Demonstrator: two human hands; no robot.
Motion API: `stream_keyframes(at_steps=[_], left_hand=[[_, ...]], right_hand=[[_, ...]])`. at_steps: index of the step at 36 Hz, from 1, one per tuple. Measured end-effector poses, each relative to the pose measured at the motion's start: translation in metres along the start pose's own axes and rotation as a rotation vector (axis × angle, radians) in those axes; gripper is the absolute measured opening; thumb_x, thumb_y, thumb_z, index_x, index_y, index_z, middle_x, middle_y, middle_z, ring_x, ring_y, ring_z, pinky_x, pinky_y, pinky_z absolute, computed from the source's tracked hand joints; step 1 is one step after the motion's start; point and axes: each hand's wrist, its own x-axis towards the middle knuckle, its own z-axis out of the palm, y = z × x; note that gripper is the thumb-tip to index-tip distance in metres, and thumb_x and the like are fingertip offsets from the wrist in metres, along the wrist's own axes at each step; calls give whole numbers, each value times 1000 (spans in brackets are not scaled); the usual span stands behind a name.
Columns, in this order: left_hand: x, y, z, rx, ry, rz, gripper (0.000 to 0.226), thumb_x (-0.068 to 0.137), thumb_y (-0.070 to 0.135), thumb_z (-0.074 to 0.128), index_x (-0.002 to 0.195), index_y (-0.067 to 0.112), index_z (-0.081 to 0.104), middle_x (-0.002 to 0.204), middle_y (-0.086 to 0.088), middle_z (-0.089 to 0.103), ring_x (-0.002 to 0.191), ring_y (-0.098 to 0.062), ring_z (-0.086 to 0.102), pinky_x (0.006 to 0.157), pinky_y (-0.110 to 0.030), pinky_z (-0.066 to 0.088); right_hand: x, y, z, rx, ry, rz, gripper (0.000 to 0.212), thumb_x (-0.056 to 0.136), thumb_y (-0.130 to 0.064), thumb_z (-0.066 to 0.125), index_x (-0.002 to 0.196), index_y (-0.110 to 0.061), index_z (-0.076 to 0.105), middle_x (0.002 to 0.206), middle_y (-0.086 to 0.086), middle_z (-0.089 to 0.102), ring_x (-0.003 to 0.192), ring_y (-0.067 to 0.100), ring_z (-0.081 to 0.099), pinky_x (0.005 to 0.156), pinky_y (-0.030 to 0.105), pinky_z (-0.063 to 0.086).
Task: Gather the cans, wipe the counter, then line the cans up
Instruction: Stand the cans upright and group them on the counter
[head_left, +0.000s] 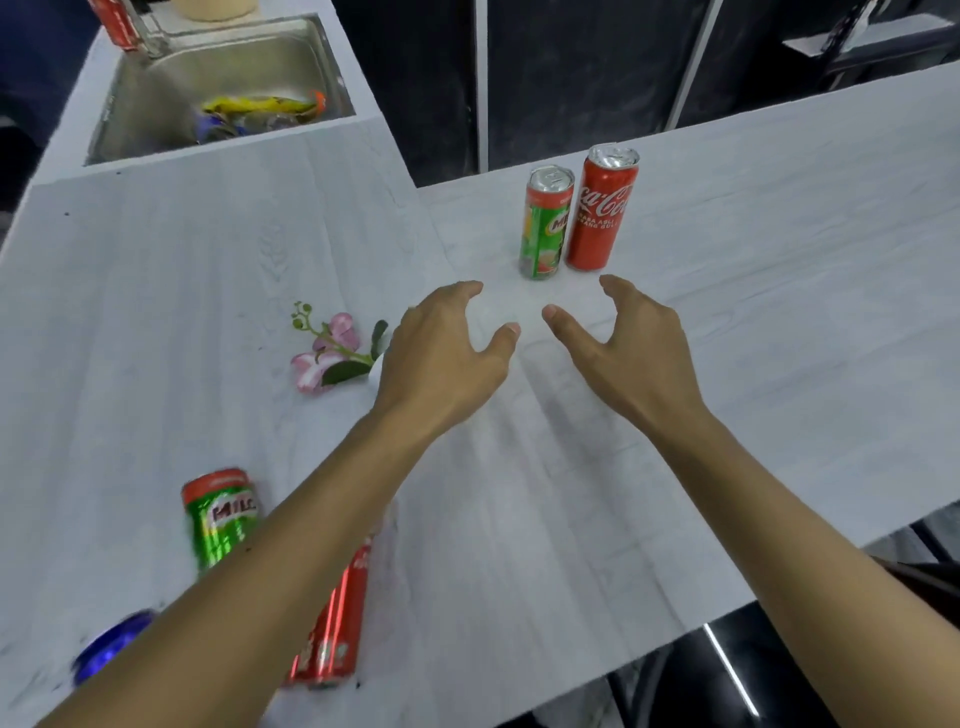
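Two cans stand upright side by side at the far middle of the white counter (727, 312): a green Milo can (545, 228) and, touching its right side, a red Coca-Cola can (600, 213). My left hand (441, 358) and my right hand (623, 343) hover just in front of them, fingers spread and loosely curved, holding nothing. A second green Milo can (223, 519) stands at the near left. A red Coca-Cola can (332, 629) sits beside it, partly hidden under my left forearm. A blue can (111, 647) shows blurred at the lower left.
An artificial pink flower sprig (327, 348) lies left of my left hand. A steel sink (218, 67) at the far left holds colourful items. The counter's front edge runs diagonally at the lower right, with dark floor beyond.
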Motion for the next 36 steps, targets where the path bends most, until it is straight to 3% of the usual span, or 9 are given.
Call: stream_keyframes(at_steps=[5, 11, 18, 21, 27, 28, 30, 32, 36], left_hand=[[-42, -15, -29, 55, 15, 73, 64, 93, 54, 62, 148, 23, 50, 155, 3, 50, 145, -21, 40, 123, -50, 26], [-100, -49, -66, 170, 24, 145, 63, 94, 53, 59, 149, 23, 48, 160, 1, 43, 150, -18, 32, 123, -42, 4], [-157, -87, -108, 209, 43, 100, 67, 97, 57, 54, 156, 29, 37, 164, 3, 36, 153, -17, 28, 125, -51, 0], [-179, -100, -119, 227, 45, 59, 68, 98, 58, 52, 157, 27, 35, 165, 1, 33, 153, -17, 27, 125, -50, 2], [-221, -121, -136, 150, 86, -42, 65, 96, 56, 55, 151, 23, 45, 158, 0, 45, 145, -21, 40, 125, -48, 18], [-228, -124, -138, 136, 95, -63, 63, 95, 56, 56, 148, 23, 48, 153, 1, 50, 140, -23, 46, 121, -47, 29], [-240, -130, -140, 103, 121, -102, 56, 93, 55, 57, 138, 22, 55, 139, 2, 60, 122, -24, 56, 95, -37, 46], [-251, -134, -143, 88, 136, -136, 53, 92, 55, 59, 131, 20, 58, 130, 2, 63, 106, -17, 57, 77, -29, 39], [-265, -144, -146, 100, 124, -189, 62, 91, 59, 61, 139, 21, 56, 136, 2, 61, 117, -19, 59, 81, -26, 37]], right_hand=[[-42, -25, 3, 2, -16, -3, 89, 89, -75, 52, 153, -14, 42, 154, 5, 49, 143, 26, 43, 110, 43, 40], [-106, -63, 12, 40, -31, -35, 89, 89, -74, 52, 154, -13, 40, 156, 5, 46, 144, 25, 41, 113, 41, 37], [-168, -109, 33, 31, -33, -88, 83, 91, -70, 54, 151, -14, 44, 153, 5, 50, 140, 27, 45, 105, 41, 42], [-190, -123, 41, 46, -24, -112, 74, 91, -67, 56, 141, -13, 52, 140, 6, 60, 128, 28, 55, 87, 35, 42], [-223, -142, 54, 27, -39, -120, 75, 91, -68, 56, 142, -13, 51, 141, 7, 60, 127, 27, 55, 83, 31, 36], [-227, -144, 55, 14, -49, -115, 77, 90, -69, 56, 142, -12, 51, 141, 7, 59, 127, 28, 55, 83, 32, 37], [-235, -148, 58, -8, -73, -96, 80, 90, -71, 55, 141, -10, 51, 140, 9, 60, 126, 29, 55, 81, 33, 37], [-241, -150, 60, -17, -86, -83, 78, 89, -72, 54, 136, -10, 53, 134, 9, 62, 119, 28, 59, 76, 31, 34], [-251, -154, 64, -56, -107, -69, 76, 88, -73, 54, 132, -10, 55, 126, 10, 66, 110, 28, 62, 71, 31, 36]])
